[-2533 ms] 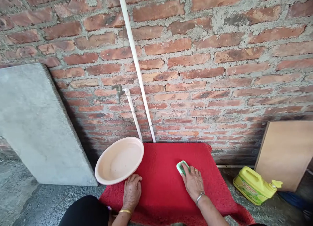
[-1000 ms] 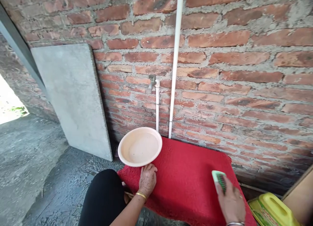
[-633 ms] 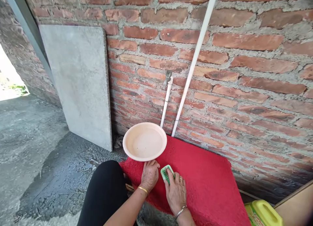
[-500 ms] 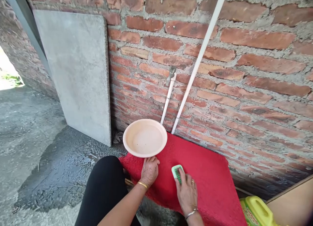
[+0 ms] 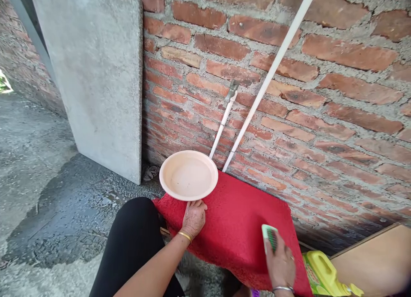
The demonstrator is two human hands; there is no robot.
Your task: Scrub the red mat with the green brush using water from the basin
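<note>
Brush (image 5: 269, 233) — gripped by right hand (image 5: 281, 265), underside hidden | left hand (image 5: 194, 218) — fingertips lost under basin (image 5: 189, 177), hold unclear

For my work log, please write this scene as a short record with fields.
Left hand: on the red cloth, at the near rim of the basin
Right hand: holding a green brush; whether it touches the cloth is unclear
Basin: on the cloth's left end
Tap: at the brick wall, behind the basin
Bottle: yellow, right of the cloth
Slab: grey, standing at the left
</note>
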